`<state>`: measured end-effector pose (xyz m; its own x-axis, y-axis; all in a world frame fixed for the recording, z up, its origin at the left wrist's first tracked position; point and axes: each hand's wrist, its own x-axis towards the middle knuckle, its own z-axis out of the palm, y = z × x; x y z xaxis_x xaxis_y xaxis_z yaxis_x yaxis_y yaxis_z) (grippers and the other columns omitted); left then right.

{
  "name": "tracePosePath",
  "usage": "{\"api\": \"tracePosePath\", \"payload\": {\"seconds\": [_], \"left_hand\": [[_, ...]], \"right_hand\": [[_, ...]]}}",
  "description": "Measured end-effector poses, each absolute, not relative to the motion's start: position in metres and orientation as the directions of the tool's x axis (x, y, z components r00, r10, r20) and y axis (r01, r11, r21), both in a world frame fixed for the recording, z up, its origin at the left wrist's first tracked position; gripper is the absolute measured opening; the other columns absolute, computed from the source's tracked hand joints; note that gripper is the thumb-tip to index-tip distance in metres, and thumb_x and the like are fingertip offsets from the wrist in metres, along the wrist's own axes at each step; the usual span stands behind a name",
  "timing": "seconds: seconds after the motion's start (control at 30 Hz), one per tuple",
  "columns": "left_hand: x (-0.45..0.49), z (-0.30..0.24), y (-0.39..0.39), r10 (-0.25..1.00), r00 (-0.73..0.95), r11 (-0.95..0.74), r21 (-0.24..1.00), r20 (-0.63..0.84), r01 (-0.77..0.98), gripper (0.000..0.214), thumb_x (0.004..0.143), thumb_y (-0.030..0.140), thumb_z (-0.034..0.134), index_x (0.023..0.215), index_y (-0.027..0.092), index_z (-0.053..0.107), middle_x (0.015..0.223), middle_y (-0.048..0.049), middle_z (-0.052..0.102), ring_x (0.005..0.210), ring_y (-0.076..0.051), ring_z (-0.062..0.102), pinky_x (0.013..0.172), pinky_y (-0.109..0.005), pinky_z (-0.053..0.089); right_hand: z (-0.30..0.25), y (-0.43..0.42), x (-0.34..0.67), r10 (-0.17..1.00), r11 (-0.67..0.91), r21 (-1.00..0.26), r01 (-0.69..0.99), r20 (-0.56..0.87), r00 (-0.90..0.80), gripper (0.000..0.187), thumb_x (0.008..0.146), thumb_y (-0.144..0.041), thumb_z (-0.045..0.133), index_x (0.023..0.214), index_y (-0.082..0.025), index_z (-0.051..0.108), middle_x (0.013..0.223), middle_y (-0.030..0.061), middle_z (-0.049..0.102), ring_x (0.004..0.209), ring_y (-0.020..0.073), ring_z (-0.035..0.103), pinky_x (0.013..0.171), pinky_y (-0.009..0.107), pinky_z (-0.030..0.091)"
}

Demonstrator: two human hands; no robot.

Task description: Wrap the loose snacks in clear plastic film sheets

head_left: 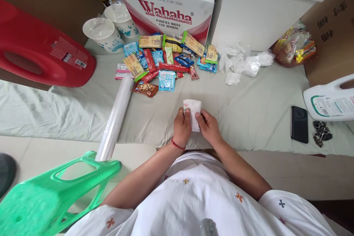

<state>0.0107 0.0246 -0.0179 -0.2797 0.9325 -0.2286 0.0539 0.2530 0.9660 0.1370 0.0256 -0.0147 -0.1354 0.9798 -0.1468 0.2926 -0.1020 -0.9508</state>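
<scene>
white packet: held toward near edge of cloth, left hand and right hand pinching its sides; beyond, snack packets lie heaped before wahaha carton; plastic roll lies left, black phone right.

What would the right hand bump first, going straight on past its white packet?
Past the white packet, the right hand points across the cloth, probably meeting the nearest pale blue snack packet first, though depth is unclear.
</scene>
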Motion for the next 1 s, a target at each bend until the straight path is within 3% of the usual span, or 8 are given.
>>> {"api": "tracePosePath", "payload": {"seconds": [0.1,0.27,0.47,0.63,0.73,0.83,1.0], "left_hand": [[0.015,-0.016,0.029,0.909,-0.311,0.279,0.959,-0.278,-0.042,0.039,0.1,0.06,0.048,0.096,0.022,0.052,0.085,-0.0006,0.058,0.075,-0.016,0.053,0.069,-0.028,0.045],[0.031,-0.013,0.037,0.902,-0.166,0.34,0.893,-0.398,-0.294,0.043,0.096,0.065,0.05,0.109,0.023,0.051,0.101,-0.0046,0.065,0.091,-0.018,0.062,0.078,-0.03,0.052],[0.044,-0.003,0.044,0.884,0.065,0.42,0.724,-0.463,-0.548,0.045,0.082,0.058,0.074,0.101,0.022,0.055,0.102,-0.0034,0.068,0.096,-0.018,0.065,0.089,-0.033,0.054],[0.029,0.012,0.043,0.891,0.102,0.44,0.788,-0.442,-0.431,0.037,0.08,0.048,0.08,0.101,0.021,0.064,0.117,-0.0041,0.067,0.11,-0.017,0.061,0.094,-0.03,0.05],[0.004,0.015,0.038,0.871,0.15,0.488,0.785,-0.468,-0.381,0.038,0.077,0.048,0.083,0.097,0.02,0.07,0.108,-0.0052,0.069,0.101,-0.018,0.063,0.086,-0.03,0.052],[-0.025,0.014,0.03,0.854,0.099,0.513,0.795,-0.511,-0.324,0.036,0.073,0.048,0.087,0.088,0.018,0.073,0.096,-0.0054,0.071,0.089,-0.017,0.064,0.08,-0.029,0.051],[-0.053,0.015,0.01,0.808,-0.054,0.535,0.77,-0.586,-0.348,0.035,0.066,0.044,0.091,0.082,0.018,0.075,0.09,-0.0058,0.072,0.082,-0.017,0.063,0.07,-0.028,0.051]], "right_hand": [[-0.014,0.017,0.138,0.976,-0.147,-0.965,0.218,-0.177,-0.123,0.048,0.092,-0.061,0.065,0.124,-0.025,0.065,0.108,0.0068,0.072,0.093,0.0231,0.064,0.079,0.036,0.055],[-0.017,0.012,0.145,0.96,-0.276,-0.961,0.004,-0.276,0.04,0.039,0.085,-0.055,0.073,0.109,-0.026,0.071,0.102,0.004,0.075,0.091,0.0238,0.066,0.086,0.039,0.056],[-0.006,0.016,0.165,0.946,-0.291,-0.95,-0.114,-0.304,0.115,0.034,0.081,-0.052,0.079,0.102,-0.025,0.075,0.097,0.0011,0.077,0.089,0.0222,0.066,0.087,0.037,0.053],[-0.009,0.025,0.225,0.924,-0.27,-0.962,-0.045,-0.272,0.27,0.036,0.077,-0.05,0.083,0.098,-0.021,0.077,0.092,0.0014,0.077,0.082,0.0192,0.065,0.082,0.034,0.052],[-0.012,0.042,0.289,0.857,-0.266,-0.963,-0.039,-0.255,0.447,0.043,0.065,-0.049,0.09,0.09,-0.018,0.074,0.083,0.0012,0.074,0.073,0.0162,0.063,0.073,0.032,0.052],[-0.004,0.076,0.355,0.758,-0.157,-0.988,-0.017,-0.131,0.639,0.048,0.054,-0.043,0.095,0.086,-0.019,0.068,0.08,0.0008,0.071,0.068,0.0151,0.063,0.063,0.03,0.052],[0.046,0.187,0.451,0.538,-0.02,-0.984,0.179,0.14,0.831,0.024,0.081,-0.023,0.079,0.081,-0.022,0.055,0.083,0.006,0.067,0.066,0.0147,0.066,0.057,0.031,0.051]]}}
